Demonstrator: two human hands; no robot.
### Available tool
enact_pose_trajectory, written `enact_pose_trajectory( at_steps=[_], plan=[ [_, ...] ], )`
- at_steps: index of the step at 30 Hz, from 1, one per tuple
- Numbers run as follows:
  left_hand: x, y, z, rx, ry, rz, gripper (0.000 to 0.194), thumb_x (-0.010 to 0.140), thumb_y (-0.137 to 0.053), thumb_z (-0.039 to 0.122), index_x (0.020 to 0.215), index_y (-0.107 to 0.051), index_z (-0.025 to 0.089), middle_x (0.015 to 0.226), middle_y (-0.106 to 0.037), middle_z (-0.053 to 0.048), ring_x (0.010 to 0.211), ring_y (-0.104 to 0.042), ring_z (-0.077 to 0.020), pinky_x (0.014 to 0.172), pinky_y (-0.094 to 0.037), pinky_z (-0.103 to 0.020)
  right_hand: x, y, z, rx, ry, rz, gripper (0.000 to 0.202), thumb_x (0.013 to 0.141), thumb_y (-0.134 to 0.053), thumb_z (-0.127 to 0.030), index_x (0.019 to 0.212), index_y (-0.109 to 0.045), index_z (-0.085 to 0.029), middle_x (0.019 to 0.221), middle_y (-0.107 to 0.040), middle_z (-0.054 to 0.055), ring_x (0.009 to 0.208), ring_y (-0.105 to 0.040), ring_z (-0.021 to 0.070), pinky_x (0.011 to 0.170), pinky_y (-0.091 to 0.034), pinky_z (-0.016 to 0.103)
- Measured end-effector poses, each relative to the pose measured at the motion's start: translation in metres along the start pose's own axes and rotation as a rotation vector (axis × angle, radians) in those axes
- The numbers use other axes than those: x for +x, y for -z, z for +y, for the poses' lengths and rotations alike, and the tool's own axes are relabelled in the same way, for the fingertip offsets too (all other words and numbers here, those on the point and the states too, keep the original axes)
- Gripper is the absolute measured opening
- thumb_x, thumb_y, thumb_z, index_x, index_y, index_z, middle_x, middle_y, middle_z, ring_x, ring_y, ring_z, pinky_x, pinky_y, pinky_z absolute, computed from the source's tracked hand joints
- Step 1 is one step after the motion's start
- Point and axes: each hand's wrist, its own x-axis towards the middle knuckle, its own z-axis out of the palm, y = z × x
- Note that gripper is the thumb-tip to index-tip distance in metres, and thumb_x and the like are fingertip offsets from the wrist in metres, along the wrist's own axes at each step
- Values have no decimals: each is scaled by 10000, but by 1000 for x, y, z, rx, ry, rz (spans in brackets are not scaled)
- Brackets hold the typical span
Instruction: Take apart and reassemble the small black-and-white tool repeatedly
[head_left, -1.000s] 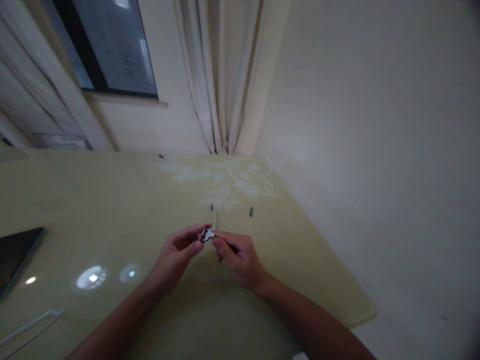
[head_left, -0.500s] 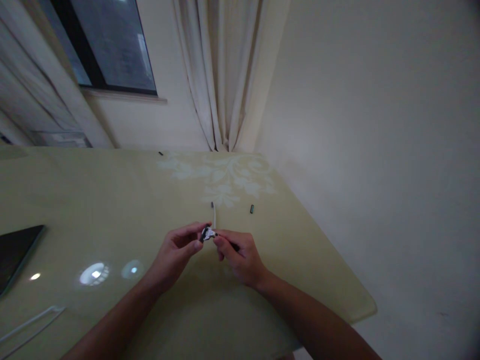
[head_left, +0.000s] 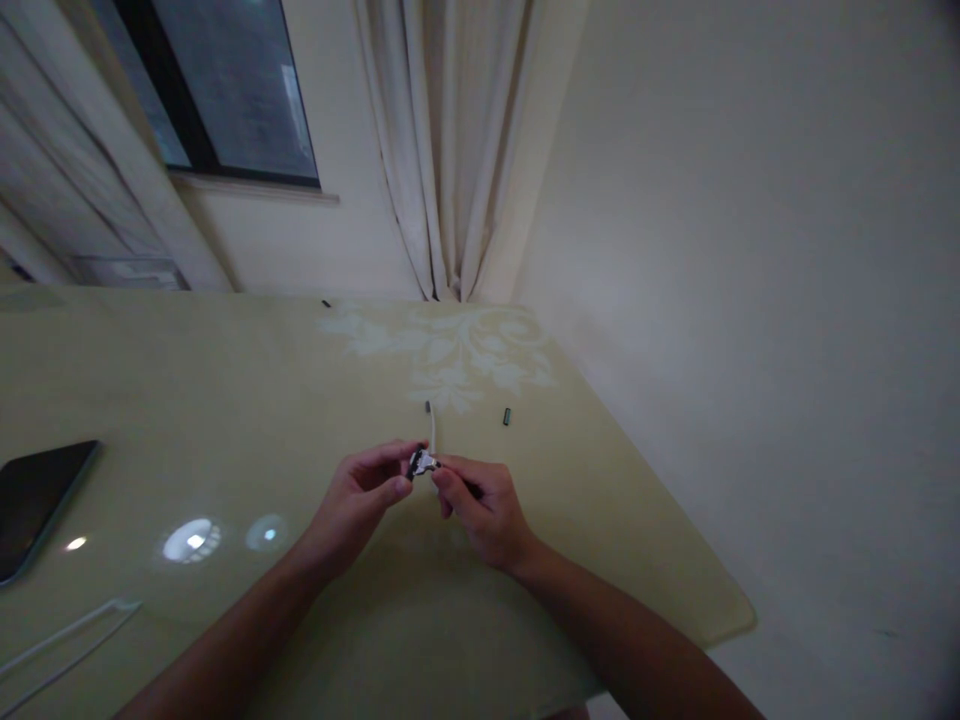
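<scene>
Only your view has moved noticeably since half a second ago: it has swung slightly to the left, so more of the dark tablet point(head_left: 46, 503) shows at that edge, while your two hands keep nearly the same pose over the table point(head_left: 637, 560). Your left hand point(head_left: 356, 503) pinches the black edge of a small silver-and-black piece point(head_left: 424, 462) between thumb and fingers. Your right hand point(head_left: 484, 510) is closed on a slim dark part point(head_left: 474, 490), mostly covered by your fingers, whose tip meets the silver side; you cannot tell from here whether the two are joined. That piece sits between your fingertips, above the near half of the tabletop. Just beyond it, a thin white strip point(head_left: 433, 428) with a grey tip runs away from you, its near end hidden behind your hands. Farther right lies a small dark green block point(head_left: 507, 416), and a tiny black piece point(head_left: 326, 303) rests near the far edge. White cord point(head_left: 112, 606) lies at the lower left.
</scene>
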Motion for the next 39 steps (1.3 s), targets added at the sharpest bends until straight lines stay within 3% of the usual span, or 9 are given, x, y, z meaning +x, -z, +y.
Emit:
enact_pose_trajectory(
  at_steps=[10,14,19,25,34,39],
  plan=[
    [1,1,5,88,-74,-13,358,633,-972,334,966,-877,244,771,-715,-39,760,-638,-152,775,-537,-272,1,2,-1,-21,-42,-40,383,1053,-563,-442,968,-811,-164,619,-538,-24,564,-461,105,574,-368,240],
    [1,4,7,144,-94,-31,315,673,-951,335,964,-876,242,771,-691,-33,782,-637,-159,791,-534,-285,3,4,-1,-24,-70,-67,386,1055,-560,-454,1035,-806,-156,624,-534,-29,562,-460,102,572,-364,238],
    [2,7,15,252,-83,-76,287,712,-923,331,976,-873,232,773,-659,-23,778,-624,-156,756,-517,-275,6,8,-1,-39,-121,-119,436,1058,-543,-483,956,-792,-140,621,-519,-30,562,-448,98,567,-348,236],
    [3,7,28,375,-100,-157,306,742,-885,318,1031,-867,219,735,-625,-15,731,-585,-153,705,-490,-278,8,13,1,-60,-166,-192,450,1045,-552,-519,1025,-797,-142,611,-523,-34,553,-450,99,558,-351,227],
    [7,9,33,513,-129,-196,194,751,-874,334,893,-861,202,689,-611,-9,690,-572,-154,668,-497,-271,15,25,6,-165,-65,-250,411,1041,-580,-486,1084,-826,-160,611,-572,-27,542,-478,98,568,-384,214],
    [5,9,29,465,-142,-171,338,764,-873,338,1068,-829,197,766,-649,-23,722,-599,-148,678,-501,-253,20,29,5,-146,-71,-240,417,1028,-597,-494,1024,-830,-149,610,-590,-23,552,-492,100,581,-391,218]
  ],
)
